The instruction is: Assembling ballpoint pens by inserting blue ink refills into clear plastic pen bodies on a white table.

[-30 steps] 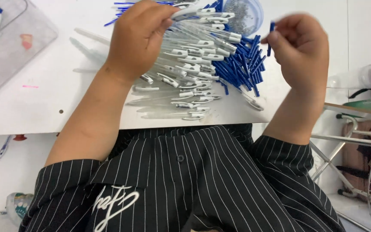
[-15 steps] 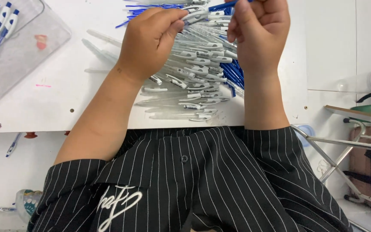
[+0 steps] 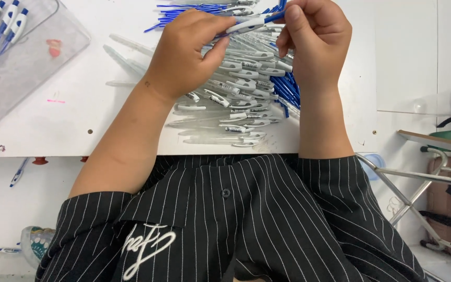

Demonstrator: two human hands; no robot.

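Fingers (image 3: 220, 31) of our left hand (image 3: 184, 57) pinch a white pen barrel (image 3: 246, 24) over the desk's (image 3: 79, 125) far edge, while our right hand (image 3: 314, 42) clamps its blue end (image 3: 275, 16), steadying both halves above the loose pen pile (image 3: 241, 89) for easy reach.

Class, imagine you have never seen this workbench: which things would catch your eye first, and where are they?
First, the two hands meeting at the top centre: the left hand and right hand pinch one white and blue pen between them. Just below lies a big heap of pen parts, clear barrels with blue pieces, on the white table. At top left, a clear plastic tray holds more pens.
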